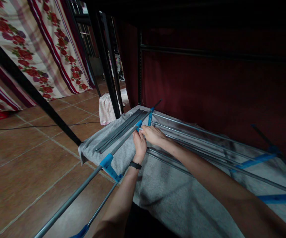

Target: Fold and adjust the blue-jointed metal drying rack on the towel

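Note:
A drying rack of grey metal rods (197, 132) and blue plastic joints lies on a grey cloth (172, 191) spread over the floor. My left hand (139, 145) grips a long grey tube (83, 185) just below a small blue connector (139, 125). My right hand (153, 135) pinches at that same connector from the right. A black band sits on my left wrist. Another blue joint (109, 165) sits lower on the tube. A bundle of loose grey rods (119, 130) lies on the cloth to the left of my hands.
Brown tiled floor (21, 155) stretches to the left, crossed by a thin black cable. Black metal frame posts (105, 62) stand behind the cloth. Floral curtains (34, 43) hang at the far left, a dark red drape (219, 89) at the right. A pink checked cloth (107, 107) lies by the posts.

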Demonstrator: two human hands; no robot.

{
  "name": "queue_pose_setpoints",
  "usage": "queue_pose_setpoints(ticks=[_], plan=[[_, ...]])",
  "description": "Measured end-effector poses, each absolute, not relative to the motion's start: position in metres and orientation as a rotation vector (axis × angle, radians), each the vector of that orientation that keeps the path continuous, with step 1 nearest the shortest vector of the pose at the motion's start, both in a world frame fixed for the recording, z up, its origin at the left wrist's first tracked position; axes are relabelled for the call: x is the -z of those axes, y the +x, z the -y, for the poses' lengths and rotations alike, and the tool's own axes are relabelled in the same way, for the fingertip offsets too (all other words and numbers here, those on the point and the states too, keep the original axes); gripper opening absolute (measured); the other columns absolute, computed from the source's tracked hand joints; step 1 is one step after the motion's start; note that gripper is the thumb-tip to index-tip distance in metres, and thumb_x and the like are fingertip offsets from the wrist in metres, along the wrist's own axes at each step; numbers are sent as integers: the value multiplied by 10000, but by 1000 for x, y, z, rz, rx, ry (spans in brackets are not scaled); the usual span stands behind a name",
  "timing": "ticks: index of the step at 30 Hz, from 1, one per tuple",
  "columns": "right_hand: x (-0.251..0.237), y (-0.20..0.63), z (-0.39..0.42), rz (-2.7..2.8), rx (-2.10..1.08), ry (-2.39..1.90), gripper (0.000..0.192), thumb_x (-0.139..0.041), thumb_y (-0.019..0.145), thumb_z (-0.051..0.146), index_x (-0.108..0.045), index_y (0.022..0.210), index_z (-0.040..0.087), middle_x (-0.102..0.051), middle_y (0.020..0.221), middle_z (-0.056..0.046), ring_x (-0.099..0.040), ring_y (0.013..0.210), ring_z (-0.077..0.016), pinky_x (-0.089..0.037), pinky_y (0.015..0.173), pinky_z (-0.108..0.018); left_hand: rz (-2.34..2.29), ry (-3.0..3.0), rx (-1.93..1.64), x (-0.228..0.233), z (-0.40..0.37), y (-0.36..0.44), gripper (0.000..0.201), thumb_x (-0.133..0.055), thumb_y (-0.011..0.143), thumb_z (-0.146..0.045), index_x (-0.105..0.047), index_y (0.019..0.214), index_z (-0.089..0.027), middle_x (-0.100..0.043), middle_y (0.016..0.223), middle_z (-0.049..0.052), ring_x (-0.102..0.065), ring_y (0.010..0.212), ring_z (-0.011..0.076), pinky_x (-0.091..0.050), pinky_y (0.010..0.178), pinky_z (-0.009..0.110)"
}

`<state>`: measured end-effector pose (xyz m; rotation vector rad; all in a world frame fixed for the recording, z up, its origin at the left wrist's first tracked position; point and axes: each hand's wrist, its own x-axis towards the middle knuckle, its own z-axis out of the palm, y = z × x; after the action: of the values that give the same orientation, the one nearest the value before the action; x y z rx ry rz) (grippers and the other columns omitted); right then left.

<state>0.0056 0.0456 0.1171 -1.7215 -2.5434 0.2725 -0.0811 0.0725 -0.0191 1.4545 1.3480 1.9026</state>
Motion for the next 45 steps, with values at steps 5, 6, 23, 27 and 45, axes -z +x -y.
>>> queue_pose_setpoints(ticks=[5, 6, 23, 27, 45], plan=[[-118, 6, -45, 2543, -276, -1719, 335, -305, 1048, 348, -577, 1188, 210, -717, 1163, -106, -681, 1072, -231, -467, 803, -296, -1362, 1446, -1889, 22, -74, -81, 326, -410, 990, -309, -521, 1257, -161, -617, 1257, 149, -582, 1221, 234, -429, 1104, 412], [-118, 6, -45, 2545, -273, -1712, 336, -306, 1046, 345, -579, 1186, 209, -719, 1152, -107, -682, 1067, -232, -467, 797, -296, -1367, 1443, -1892, 22, -74, -81, 323, -413, 987, -302, -523, 1257, -163, -615, 1262, 147, -578, 1227, 231, -425, 1108, 408], [-121, 4, -44, 2549, -263, -1731, 341, -308, 1048, 346, -573, 1206, 203, -718, 1135, -119, -676, 1067, -231, -470, 831, -309, -1367, 1455, -1880, 21, -72, -81, 325, -441, 961, -265, -527, 1255, -153, -617, 1275, 160, -575, 1225, 247, -426, 1097, 431], [-118, 4, -32, 2504, -119, -1737, 354, -289, 1056, 358, -556, 1234, 209, -699, 1188, -115, -664, 1065, -236, -458, 858, -326, -1392, 1463, -1873, 20, -72, -82, 313, -430, 968, -291, -536, 1222, -143, -629, 1218, 164, -601, 1167, 248, -441, 1076, 434], [-39, 223, 135, 1919, 904, -1857, 348, -458, 1013, 403, -637, 1187, 159, -682, 893, -74, -592, 831, -225, -385, 853, -376, -1477, 1490, -1888, 21, -75, -83, 354, -412, 983, -330, -538, 1244, -126, -599, 1279, 200, -555, 1270, 261, -383, 1136, 415]])
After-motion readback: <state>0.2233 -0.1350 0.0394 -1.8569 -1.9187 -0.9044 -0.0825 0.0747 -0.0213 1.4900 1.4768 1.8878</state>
